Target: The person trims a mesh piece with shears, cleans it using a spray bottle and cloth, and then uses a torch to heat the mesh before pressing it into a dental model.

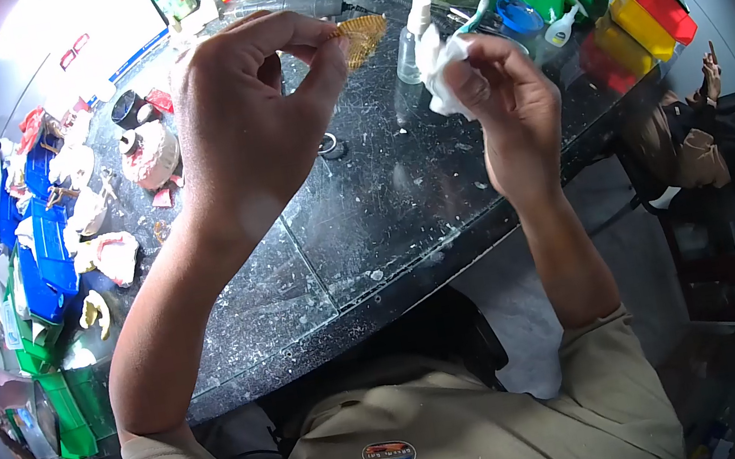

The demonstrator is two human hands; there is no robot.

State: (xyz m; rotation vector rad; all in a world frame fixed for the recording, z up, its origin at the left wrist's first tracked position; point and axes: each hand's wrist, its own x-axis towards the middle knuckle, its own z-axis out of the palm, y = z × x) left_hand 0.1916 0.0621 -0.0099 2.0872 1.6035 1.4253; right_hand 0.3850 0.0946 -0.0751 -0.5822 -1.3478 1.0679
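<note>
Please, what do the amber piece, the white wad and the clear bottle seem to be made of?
Amber piece: perhaps thin plastic or wax, with a ribbed finish; it looks translucent.
White wad: probably cotton or tissue, soft and matte; its crumpled shape suggests this.
Clear bottle: likely smooth plastic, though glass is possible; its body is see-through.

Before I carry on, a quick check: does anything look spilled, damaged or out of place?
White specks and smears litter the dark tabletop, thick along the near edge, looking like unwiped residue. No clear damage shows on the ridged amber piece in the left hand.
</note>
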